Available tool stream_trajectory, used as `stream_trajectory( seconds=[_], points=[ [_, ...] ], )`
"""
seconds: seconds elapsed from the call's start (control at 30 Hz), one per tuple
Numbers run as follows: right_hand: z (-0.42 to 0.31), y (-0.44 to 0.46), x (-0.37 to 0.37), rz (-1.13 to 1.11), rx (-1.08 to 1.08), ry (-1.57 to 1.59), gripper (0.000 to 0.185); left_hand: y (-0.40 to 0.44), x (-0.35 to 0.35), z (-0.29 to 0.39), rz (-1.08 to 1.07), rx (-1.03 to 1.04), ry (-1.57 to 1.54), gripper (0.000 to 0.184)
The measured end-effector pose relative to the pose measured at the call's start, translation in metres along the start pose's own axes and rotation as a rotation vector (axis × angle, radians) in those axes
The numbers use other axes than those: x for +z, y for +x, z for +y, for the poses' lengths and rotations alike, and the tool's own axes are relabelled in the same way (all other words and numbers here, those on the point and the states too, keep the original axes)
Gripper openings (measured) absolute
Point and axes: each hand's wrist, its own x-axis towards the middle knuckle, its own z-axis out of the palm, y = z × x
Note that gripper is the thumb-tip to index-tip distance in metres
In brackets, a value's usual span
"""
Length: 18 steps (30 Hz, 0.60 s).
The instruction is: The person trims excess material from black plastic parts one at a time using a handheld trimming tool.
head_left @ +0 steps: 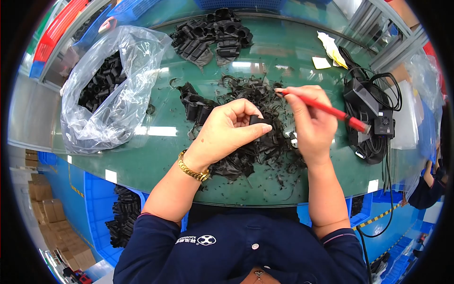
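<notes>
My left hand (230,124) is closed, with a small black tubular rubber-looking part (257,120) pinched between thumb and fingers. In my right hand (313,118), to the right of that part, is a red pen-shaped tool (331,110); its dark tip points left, apart from the part. Under and around both hands lies a heap of black trimmings (248,90). Just left of the heap sits a piece with joined black tubular parts (196,108).
A clear plastic bag (142,90) of black parts stands at left. Joined black parts (213,35) lie at the back. Black electrical boxes (362,94) with cables are at right. A blue bin (97,208) sits below the green table (142,165). Another person (425,189) is far right.
</notes>
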Motion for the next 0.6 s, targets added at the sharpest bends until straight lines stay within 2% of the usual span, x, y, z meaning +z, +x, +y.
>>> stream_trajectory(
  seconds=[0.07,0.13,0.2,0.4,0.53,0.6],
  points=[
    [-0.0002,0.0023,-0.0005,0.06,0.107,0.201,0.01,0.0018,0.0001,-0.0024,0.003,0.065,0.067,0.017],
    [-0.0006,0.0005,-0.0032,0.052,0.158,0.213,0.011,0.0028,0.0007,-0.0015,0.013,0.124,-0.061,0.017],
    [-0.0029,0.0007,-0.0034,-0.021,0.218,0.281,0.011,0.0019,0.0004,0.0033,0.035,0.106,-0.063,0.017],
    [-0.0067,-0.0019,-0.007,-0.201,0.272,0.356,0.012,0.0011,-0.0007,0.0036,0.08,0.123,-0.078,0.017],
    [-0.0025,-0.0029,-0.0006,-0.156,0.217,0.41,0.009,0.0018,-0.0023,0.0027,0.099,0.171,-0.089,0.015],
    [-0.003,-0.0029,-0.0028,-0.142,0.474,0.506,0.011,0.0035,-0.0037,0.0001,0.102,0.173,-0.145,0.015]
  ],
)
